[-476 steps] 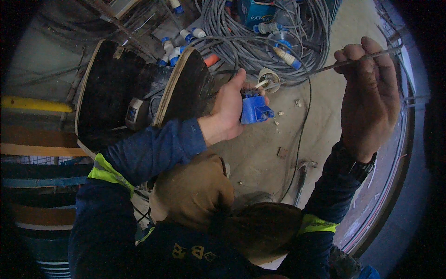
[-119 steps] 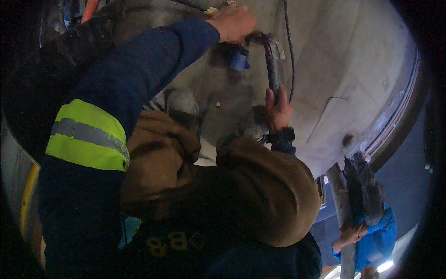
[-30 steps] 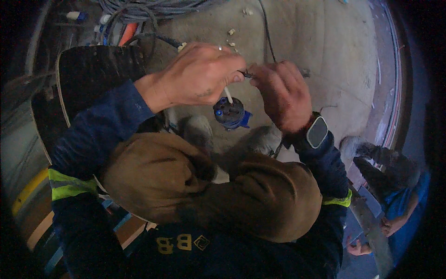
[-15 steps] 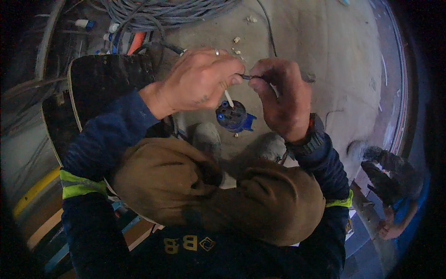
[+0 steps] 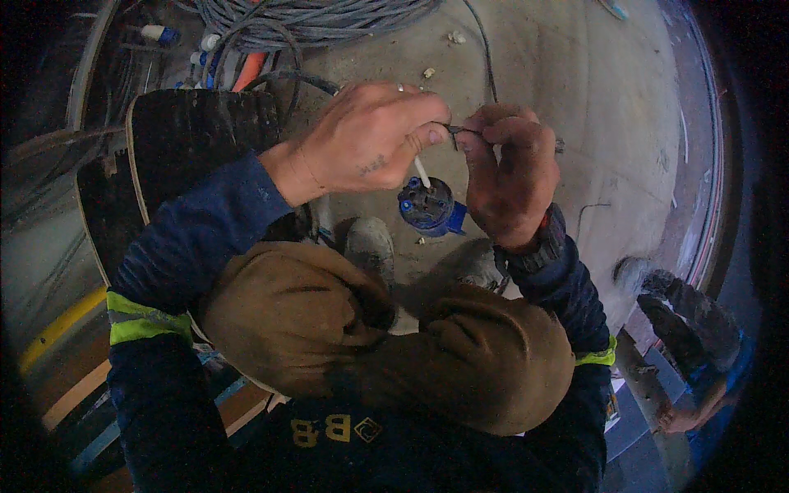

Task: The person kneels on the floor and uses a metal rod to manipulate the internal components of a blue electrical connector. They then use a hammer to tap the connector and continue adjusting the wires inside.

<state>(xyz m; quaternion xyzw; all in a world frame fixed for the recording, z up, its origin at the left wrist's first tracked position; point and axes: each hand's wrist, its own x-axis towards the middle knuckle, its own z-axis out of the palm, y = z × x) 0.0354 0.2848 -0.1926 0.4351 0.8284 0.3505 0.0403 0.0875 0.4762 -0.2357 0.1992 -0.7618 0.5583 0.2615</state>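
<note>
My left hand (image 5: 349,140) is closed, its thumb and forefinger pinching one end of a thin dark wire (image 5: 462,130). Facing it, my right hand (image 5: 514,168) pinches the wire's other side between thumb and fingers. A short dark end hangs from the wire between the two hands. From under my left hand a slim white stick (image 5: 422,172) points down; its upper end is hidden. Below the hands, a round blue industrial plug or socket (image 5: 427,205) with a dark face lies on the floor, between my shoes.
Coiled grey cable (image 5: 329,25) lies at the far left, with blue-and-white connectors (image 5: 160,34) beside it. A dark board (image 5: 197,148) stands left of my arm. A grey cable (image 5: 486,49) runs toward my right hand. Another person (image 5: 699,329) is low at the right.
The fingers of my right hand have shifted on the wire, and a short end now hangs down from it. Both hands and the blue plug sit slightly further right in view.
</note>
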